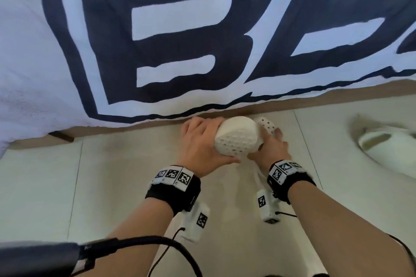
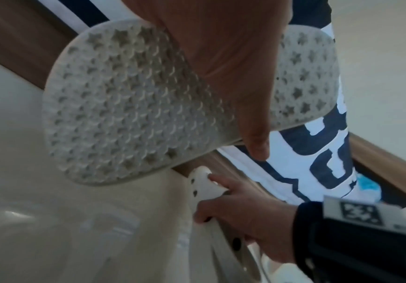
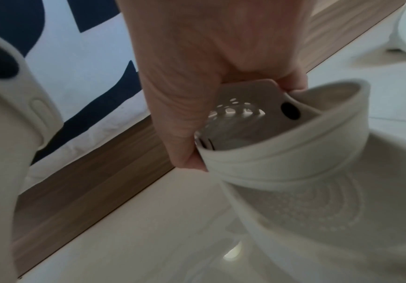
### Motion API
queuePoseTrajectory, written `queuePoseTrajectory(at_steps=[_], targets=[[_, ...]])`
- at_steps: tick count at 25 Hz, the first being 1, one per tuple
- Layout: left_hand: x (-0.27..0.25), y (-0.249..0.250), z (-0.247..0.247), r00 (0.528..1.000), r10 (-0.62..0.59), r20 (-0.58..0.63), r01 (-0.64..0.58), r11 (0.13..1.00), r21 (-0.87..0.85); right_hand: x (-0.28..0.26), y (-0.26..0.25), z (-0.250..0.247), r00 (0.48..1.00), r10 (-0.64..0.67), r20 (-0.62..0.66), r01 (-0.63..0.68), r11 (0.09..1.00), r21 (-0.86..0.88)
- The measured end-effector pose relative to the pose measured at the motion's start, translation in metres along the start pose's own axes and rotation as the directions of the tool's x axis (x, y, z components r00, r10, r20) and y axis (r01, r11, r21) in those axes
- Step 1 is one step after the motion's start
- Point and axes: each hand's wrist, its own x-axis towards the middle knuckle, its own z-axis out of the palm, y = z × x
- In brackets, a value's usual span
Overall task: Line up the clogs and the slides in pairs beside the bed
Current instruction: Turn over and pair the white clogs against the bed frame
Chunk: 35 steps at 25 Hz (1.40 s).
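Beside the wooden bed base (image 1: pixel 144 129), under the hanging white-and-navy lettered cover (image 1: pixel 157 36), both hands work on 2 cream perforated foam clogs. The left hand (image 1: pixel 202 148) is curled round the first clog (image 1: pixel 237 139), lifted off the pale tiled floor (image 1: pixel 117 186) with its star-studded sole tipped up toward the head camera. The right hand (image 1: pixel 270 148) pinches the rim of the second clog (image 1: pixel 266 125), which sits low by the bed base; the right wrist view shows thumb and fingers closed on its collar (image 3: pixel 257 107) next to the heel strap. Whether it rests fully on the floor, I cannot tell. 1 cream moulded foam slide (image 1: pixel 389 150) lies well apart to the right.

The step in hand looks like seating the pair. To do it well, I would turn the lifted clog sole-down, bring it just beside its mate with toes facing the same way, then square both against the bed edge before releasing, keeping room on the right for the slides
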Motion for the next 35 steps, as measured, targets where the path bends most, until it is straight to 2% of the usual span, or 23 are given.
queuePoseTrajectory(at_steps=[2,3,5,6,8,10,11,14,15,16,18,20,25,28,33,35], targets=[[0.011,0.009,0.005,0.999,0.033,-0.008,-0.033,0.999,-0.003,0.004,0.008,-0.007,1.000,-0.009,-0.008,0.009,1.000,-0.012],[0.014,0.012,0.007,0.996,0.090,-0.012,-0.090,0.996,0.016,0.006,0.012,-0.009,1.000,-0.022,-0.012,0.022,0.999,-0.027],[0.017,0.016,0.012,0.965,0.263,0.018,-0.264,0.964,0.041,0.011,0.018,-0.014,0.999,-0.044,-0.004,0.044,0.998,-0.041],[0.016,0.017,0.014,0.930,0.361,0.065,-0.364,0.931,0.031,0.013,0.019,-0.015,0.998,-0.056,0.006,0.056,0.997,-0.045],[0.015,0.017,0.018,0.843,0.500,0.200,-0.509,0.861,-0.007,0.015,0.023,-0.019,0.997,-0.070,0.018,0.071,0.996,-0.053],[0.012,0.014,0.023,0.761,0.576,0.299,-0.599,0.801,-0.019,0.018,0.026,-0.022,0.998,-0.049,0.031,0.051,0.998,-0.043],[0.008,0.011,0.025,0.711,0.626,0.321,-0.659,0.752,-0.006,0.019,0.027,-0.022,0.999,-0.038,0.035,0.039,0.999,-0.024],[-0.009,0.000,0.040,0.517,0.755,0.403,-0.841,0.536,0.074,0.023,0.027,-0.021,0.999,-0.023,0.025,0.022,0.999,0.027],[-0.014,-0.005,0.046,0.473,0.778,0.413,-0.870,0.487,0.079,0.024,0.025,-0.018,0.999,-0.023,0.024,0.023,1.000,0.016],[-0.019,-0.009,0.050,0.451,0.790,0.416,-0.884,0.460,0.086,0.025,0.022,-0.014,0.999,-0.033,0.024,0.033,0.999,-0.006],[-0.021,-0.020,0.062,0.438,0.802,0.407,-0.896,0.429,0.119,0.027,0.017,-0.008,0.998,-0.063,0.015,0.064,0.996,-0.055],[-0.022,-0.031,0.075,0.445,0.799,0.405,-0.894,0.423,0.148,0.032,0.008,-0.002,0.996,-0.089,0.008,0.090,0.992,-0.094],[-0.034,-0.060,0.104,0.523,0.734,0.433,-0.851,0.473,0.227,0.043,-0.007,0.014,0.991,-0.136,0.011,0.136,0.969,-0.207],[-0.042,-0.072,0.116,0.566,0.677,0.470,-0.822,0.508,0.257,0.045,-0.009,0.027,0.990,-0.144,0.002,0.141,0.968,-0.207],[-0.044,-0.083,0.113,0.604,0.519,0.604,-0.763,0.595,0.253,0.049,-0.016,0.039,0.990,-0.140,0.018,0.141,0.976,-0.168],[-0.038,-0.081,0.107,0.599,0.410,0.688,-0.724,0.644,0.247,0.048,-0.015,0.042,0.990,-0.141,0.024,0.143,0.979,-0.147]])
